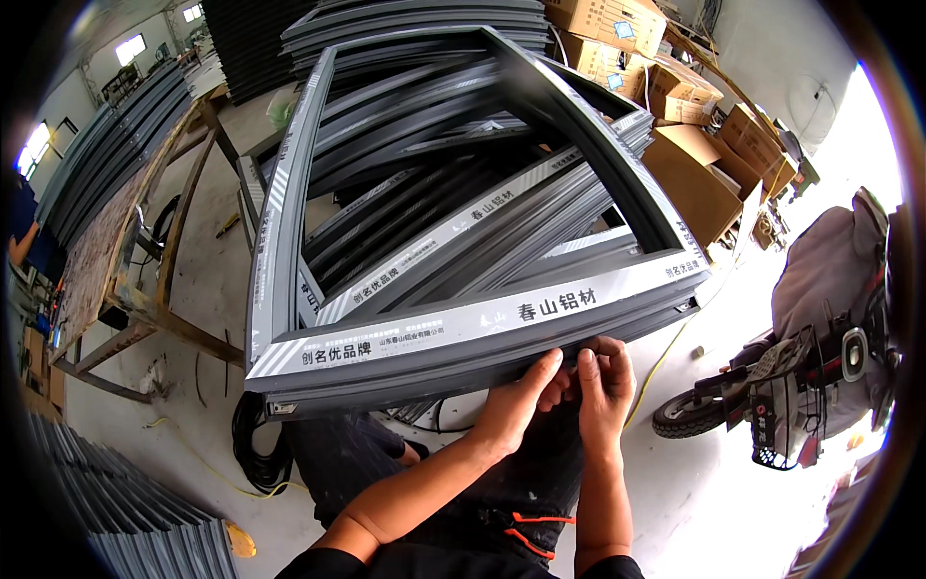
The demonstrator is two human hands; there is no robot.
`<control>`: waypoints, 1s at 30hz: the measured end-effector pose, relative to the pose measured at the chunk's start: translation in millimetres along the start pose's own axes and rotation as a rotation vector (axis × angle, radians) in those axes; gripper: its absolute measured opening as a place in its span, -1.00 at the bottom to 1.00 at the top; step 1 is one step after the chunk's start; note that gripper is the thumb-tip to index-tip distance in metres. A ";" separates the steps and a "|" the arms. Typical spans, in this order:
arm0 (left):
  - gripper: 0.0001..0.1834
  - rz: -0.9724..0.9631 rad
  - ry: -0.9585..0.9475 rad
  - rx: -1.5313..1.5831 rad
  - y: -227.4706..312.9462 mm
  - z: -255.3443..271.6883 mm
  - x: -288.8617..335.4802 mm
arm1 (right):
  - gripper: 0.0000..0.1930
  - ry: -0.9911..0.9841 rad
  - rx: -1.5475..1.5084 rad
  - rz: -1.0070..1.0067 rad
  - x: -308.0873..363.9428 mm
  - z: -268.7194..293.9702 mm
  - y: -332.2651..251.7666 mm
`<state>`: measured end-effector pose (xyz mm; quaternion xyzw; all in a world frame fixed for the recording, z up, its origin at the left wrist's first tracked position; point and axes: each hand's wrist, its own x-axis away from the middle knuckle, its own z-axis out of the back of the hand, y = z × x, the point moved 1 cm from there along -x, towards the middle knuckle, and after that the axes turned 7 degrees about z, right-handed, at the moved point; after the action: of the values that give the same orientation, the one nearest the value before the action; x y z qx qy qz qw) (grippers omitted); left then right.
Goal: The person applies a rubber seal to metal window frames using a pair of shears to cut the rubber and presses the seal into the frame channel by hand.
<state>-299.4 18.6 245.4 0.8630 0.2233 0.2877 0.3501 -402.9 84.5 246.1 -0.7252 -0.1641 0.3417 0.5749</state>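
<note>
A large dark grey metal window frame point(453, 362), with printed white protective film along its faces, rests tilted in front of me on a stack of similar frames. My left hand point(526, 391) is at its near edge, right of the middle, thumb pointing up against the rim and fingers curled underneath. Close beside it, my right hand point(606, 391) is closed in a pinch just below the same edge, thumb against the bent fingers. The fingertips of both hands nearly meet. Whatever lies between them is too small and dark to make out.
More grey profiles point(415, 34) are piled behind the frame. Cardboard boxes point(694, 179) stand at the back right, and a scooter point(820, 338) is parked right. A worn workbench point(121, 222) is on the left. Black coiled strip point(260, 444) and a yellow cord point(661, 372) lie on the floor.
</note>
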 end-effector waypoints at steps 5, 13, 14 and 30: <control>-0.67 0.009 -0.015 -0.032 1.4 2.7 -0.6 | -0.90 -0.039 0.058 0.054 -2.7 4.0 5.1; -0.68 0.026 -0.014 0.013 2.3 9.9 4.9 | -0.92 -0.020 0.030 0.012 -3.1 3.1 -3.1; -0.67 0.025 -0.006 0.004 3.0 9.7 5.5 | -0.92 -0.020 0.028 0.006 -3.2 2.9 -3.3; -0.65 -0.088 -0.052 -0.096 -1.1 9.1 4.3 | -0.78 0.011 -0.336 -0.327 17.5 -12.6 -5.3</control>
<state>-290.5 17.4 240.7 0.8418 0.2380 0.2597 0.4091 -380.9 88.0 247.1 -0.7765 -0.3308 0.2080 0.4944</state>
